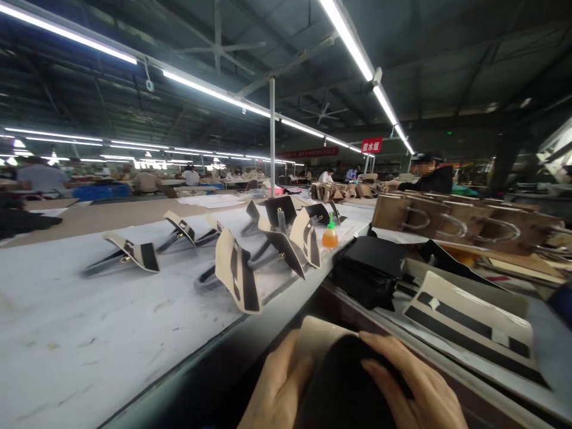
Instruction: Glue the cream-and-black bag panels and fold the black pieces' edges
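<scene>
My left hand (pixel 277 390) and right hand (pixel 417 390) hold the beige and black piece (pixel 330 351) low before me, near the table edge (pixel 201 369). The fingers lie together, pressed on it

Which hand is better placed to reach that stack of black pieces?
The right, probably. Both hands hold the dark piece, but the right hand is nearly in line with the black stack ahead; the left hand sits farther left, at the piece's beige edge.
</scene>
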The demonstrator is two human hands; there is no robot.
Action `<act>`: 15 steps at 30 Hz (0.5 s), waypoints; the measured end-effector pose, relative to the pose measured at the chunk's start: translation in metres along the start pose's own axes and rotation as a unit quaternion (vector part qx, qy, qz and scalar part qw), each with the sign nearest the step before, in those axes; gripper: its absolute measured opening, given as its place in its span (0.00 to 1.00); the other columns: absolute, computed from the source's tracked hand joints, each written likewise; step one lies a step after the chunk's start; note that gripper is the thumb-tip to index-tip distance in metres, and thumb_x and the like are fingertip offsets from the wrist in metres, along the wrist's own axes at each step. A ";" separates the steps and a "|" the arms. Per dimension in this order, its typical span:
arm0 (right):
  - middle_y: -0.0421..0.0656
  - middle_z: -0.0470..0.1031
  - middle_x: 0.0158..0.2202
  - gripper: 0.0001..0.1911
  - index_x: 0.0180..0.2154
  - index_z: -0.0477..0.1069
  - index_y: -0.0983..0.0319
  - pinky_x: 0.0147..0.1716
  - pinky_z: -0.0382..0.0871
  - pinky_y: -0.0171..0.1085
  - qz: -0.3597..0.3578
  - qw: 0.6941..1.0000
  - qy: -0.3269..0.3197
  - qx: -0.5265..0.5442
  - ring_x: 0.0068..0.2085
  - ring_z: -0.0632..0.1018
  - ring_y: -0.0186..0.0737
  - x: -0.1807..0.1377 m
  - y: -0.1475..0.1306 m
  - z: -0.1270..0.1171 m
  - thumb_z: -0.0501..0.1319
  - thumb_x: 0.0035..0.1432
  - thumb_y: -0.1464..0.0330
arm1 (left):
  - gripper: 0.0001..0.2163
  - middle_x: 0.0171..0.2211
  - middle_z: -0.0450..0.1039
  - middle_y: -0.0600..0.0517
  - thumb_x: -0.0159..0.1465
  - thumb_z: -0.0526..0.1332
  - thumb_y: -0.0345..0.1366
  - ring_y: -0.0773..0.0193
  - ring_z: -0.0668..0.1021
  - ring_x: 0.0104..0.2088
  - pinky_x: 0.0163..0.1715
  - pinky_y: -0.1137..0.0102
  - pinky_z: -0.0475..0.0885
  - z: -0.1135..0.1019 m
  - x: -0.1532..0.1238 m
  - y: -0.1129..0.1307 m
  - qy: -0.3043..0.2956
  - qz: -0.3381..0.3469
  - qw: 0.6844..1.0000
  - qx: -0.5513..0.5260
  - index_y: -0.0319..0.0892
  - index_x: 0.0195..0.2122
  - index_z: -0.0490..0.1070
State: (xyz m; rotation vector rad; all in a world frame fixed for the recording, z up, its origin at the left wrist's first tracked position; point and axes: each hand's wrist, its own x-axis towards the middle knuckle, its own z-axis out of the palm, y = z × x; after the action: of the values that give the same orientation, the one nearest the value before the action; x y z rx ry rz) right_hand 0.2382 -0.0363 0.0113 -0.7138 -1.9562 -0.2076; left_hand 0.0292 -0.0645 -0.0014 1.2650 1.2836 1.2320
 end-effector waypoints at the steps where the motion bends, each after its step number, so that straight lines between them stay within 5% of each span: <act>1: 0.40 0.79 0.37 0.15 0.55 0.68 0.53 0.32 0.76 0.28 -0.005 1.000 0.003 -0.017 0.33 0.82 0.35 0.000 -0.003 0.004 0.55 0.70 0.72 | 0.25 0.60 0.75 0.46 0.65 0.61 0.51 0.42 0.72 0.63 0.62 0.55 0.69 0.000 -0.001 0.003 -0.015 0.001 1.000 -0.022 0.44 0.59 0.73; 10: 0.43 0.81 0.45 0.24 0.61 0.69 0.52 0.44 0.78 0.37 -0.052 0.998 -0.023 0.006 0.43 0.83 0.41 0.004 -0.015 0.005 0.58 0.67 0.74 | 0.25 0.46 0.82 0.49 0.66 0.60 0.53 0.50 0.83 0.47 0.53 0.61 0.77 -0.004 -0.014 0.016 -0.080 0.034 0.996 -0.023 0.50 0.62 0.72; 15: 0.44 0.78 0.45 0.21 0.61 0.69 0.46 0.34 0.78 0.35 -0.036 0.997 -0.034 -0.066 0.40 0.82 0.40 0.003 -0.017 0.004 0.56 0.70 0.70 | 0.20 0.39 0.83 0.53 0.69 0.59 0.52 0.58 0.84 0.39 0.48 0.68 0.77 -0.001 -0.016 0.026 -0.097 0.056 0.992 -0.053 0.53 0.58 0.74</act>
State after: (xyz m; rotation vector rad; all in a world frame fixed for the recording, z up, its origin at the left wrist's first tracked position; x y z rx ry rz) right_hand 0.2245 -0.0472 0.0147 -0.7456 -2.0481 -0.3644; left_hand 0.0306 -0.0811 0.0238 1.3587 1.0069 1.2053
